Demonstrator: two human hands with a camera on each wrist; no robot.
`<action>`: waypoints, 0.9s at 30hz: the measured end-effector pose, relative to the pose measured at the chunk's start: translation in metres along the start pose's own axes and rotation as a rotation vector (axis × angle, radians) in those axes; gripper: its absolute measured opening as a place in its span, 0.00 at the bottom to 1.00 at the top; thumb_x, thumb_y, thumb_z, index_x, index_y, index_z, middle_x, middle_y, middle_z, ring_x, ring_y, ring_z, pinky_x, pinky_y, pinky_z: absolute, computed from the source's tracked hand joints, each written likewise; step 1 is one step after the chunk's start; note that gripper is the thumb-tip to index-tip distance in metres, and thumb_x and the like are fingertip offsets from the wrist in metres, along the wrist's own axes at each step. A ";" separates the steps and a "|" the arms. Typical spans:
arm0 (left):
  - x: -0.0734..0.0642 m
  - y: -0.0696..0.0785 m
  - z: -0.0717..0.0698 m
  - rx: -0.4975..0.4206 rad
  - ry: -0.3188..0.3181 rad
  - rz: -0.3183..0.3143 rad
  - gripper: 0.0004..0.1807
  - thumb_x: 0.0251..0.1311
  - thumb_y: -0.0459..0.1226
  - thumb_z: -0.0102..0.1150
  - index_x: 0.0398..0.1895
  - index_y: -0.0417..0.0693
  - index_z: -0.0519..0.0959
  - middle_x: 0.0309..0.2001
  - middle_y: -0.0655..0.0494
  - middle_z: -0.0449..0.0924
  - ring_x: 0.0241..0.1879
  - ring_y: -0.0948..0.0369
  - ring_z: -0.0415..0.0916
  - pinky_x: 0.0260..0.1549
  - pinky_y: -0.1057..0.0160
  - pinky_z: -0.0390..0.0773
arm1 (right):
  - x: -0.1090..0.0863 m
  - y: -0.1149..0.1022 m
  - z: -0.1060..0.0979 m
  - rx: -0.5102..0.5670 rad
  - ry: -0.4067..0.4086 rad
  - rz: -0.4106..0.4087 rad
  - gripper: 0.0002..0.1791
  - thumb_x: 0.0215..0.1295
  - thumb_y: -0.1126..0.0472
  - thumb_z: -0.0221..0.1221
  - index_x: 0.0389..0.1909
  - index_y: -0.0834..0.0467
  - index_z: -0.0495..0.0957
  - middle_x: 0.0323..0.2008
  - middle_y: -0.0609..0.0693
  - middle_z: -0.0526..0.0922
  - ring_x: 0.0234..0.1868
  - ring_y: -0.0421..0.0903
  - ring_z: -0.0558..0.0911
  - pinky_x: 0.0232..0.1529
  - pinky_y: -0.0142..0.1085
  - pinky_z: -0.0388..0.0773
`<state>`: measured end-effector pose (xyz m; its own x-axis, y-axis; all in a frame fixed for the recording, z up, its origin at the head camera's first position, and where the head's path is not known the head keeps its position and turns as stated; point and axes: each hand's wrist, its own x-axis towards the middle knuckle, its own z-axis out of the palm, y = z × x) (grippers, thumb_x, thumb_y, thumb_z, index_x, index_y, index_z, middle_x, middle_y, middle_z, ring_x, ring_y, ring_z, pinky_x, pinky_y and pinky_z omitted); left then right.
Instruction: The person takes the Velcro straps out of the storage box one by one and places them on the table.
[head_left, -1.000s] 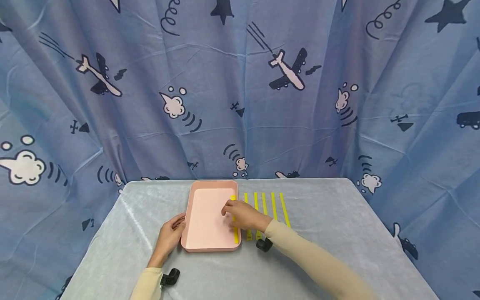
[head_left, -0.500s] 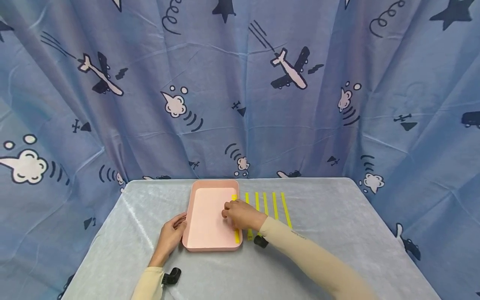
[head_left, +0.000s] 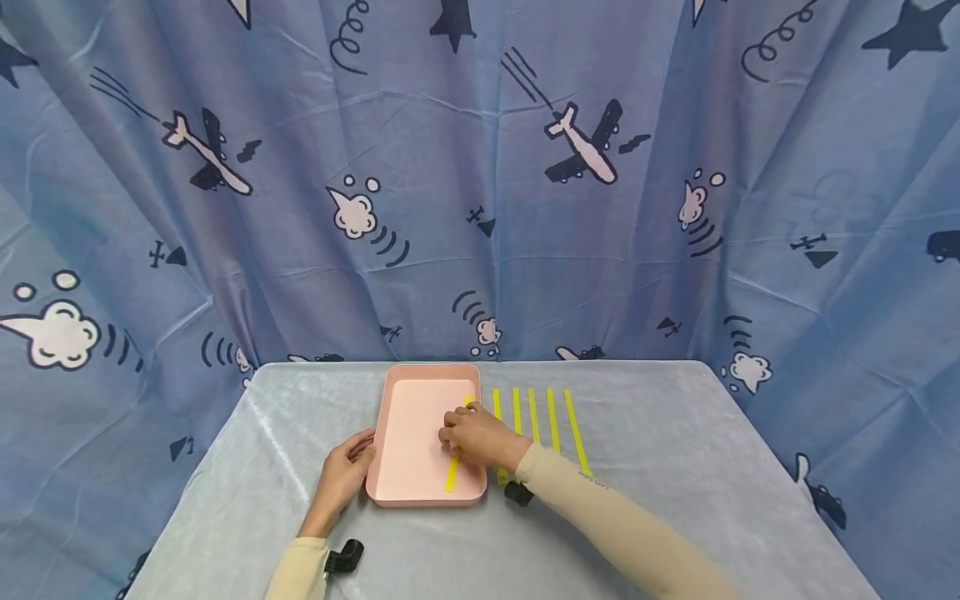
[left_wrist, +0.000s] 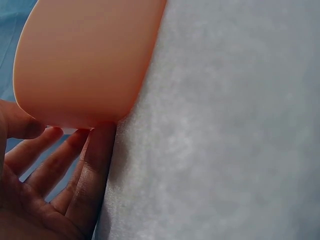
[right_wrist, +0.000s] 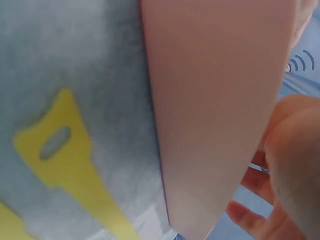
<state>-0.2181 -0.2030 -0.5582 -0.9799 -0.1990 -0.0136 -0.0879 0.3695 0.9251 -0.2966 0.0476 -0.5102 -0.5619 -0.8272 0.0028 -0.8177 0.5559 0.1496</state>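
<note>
A pink rectangular tray [head_left: 408, 492] lies on the table, slightly left of its middle. My left hand [head_left: 340, 485] rests against the tray's left wall; in the left wrist view its fairly straight fingers [left_wrist: 95, 165] touch the outside. Inside the tray, near its right wall, one yellow cable strap [head_left: 452, 477] lies slanted. My right hand [head_left: 480, 435] reaches over the right wall, its curled fingers on the strap's middle, which the hand hides. Several more yellow straps [head_left: 552, 417] lie in a row right of the tray; one slotted head [right_wrist: 55, 142] shows in the right wrist view.
A grey cloth [head_left: 652, 467] covers the table. Behind it hangs a blue patterned curtain [head_left: 420, 167]. My right forearm [head_left: 600, 508] crosses over the near ends of some straps. Each wrist carries a small black camera [head_left: 345, 557].
The strap inside the tray has turned from parallel with the right wall to slanted, its near end swinging left. My right hand has shifted slightly left. The left hand and tray have stayed put.
</note>
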 end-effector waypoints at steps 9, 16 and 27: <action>0.000 0.000 0.000 0.004 -0.008 0.003 0.22 0.71 0.38 0.52 0.66 0.45 0.74 0.60 0.42 0.79 0.59 0.49 0.77 0.57 0.53 0.78 | 0.003 0.006 0.000 -0.040 -0.030 -0.007 0.11 0.65 0.60 0.64 0.44 0.41 0.82 0.42 0.41 0.79 0.44 0.42 0.78 0.49 0.37 0.73; 0.000 -0.001 0.001 -0.004 -0.011 0.002 0.21 0.71 0.38 0.53 0.65 0.45 0.74 0.60 0.42 0.79 0.59 0.50 0.77 0.56 0.55 0.78 | 0.004 0.006 0.002 -0.033 -0.072 -0.002 0.07 0.73 0.53 0.55 0.44 0.40 0.81 0.41 0.41 0.77 0.44 0.41 0.76 0.46 0.36 0.71; 0.000 -0.001 0.000 0.006 -0.012 0.011 0.22 0.71 0.38 0.52 0.65 0.44 0.74 0.60 0.42 0.79 0.59 0.49 0.77 0.57 0.54 0.78 | 0.002 0.005 0.003 -0.039 -0.018 -0.037 0.10 0.76 0.50 0.49 0.41 0.42 0.80 0.39 0.40 0.77 0.42 0.41 0.75 0.44 0.36 0.68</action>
<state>-0.2184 -0.2035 -0.5596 -0.9830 -0.1837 -0.0076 -0.0775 0.3767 0.9231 -0.3022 0.0489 -0.5122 -0.5338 -0.8454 -0.0214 -0.8327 0.5211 0.1872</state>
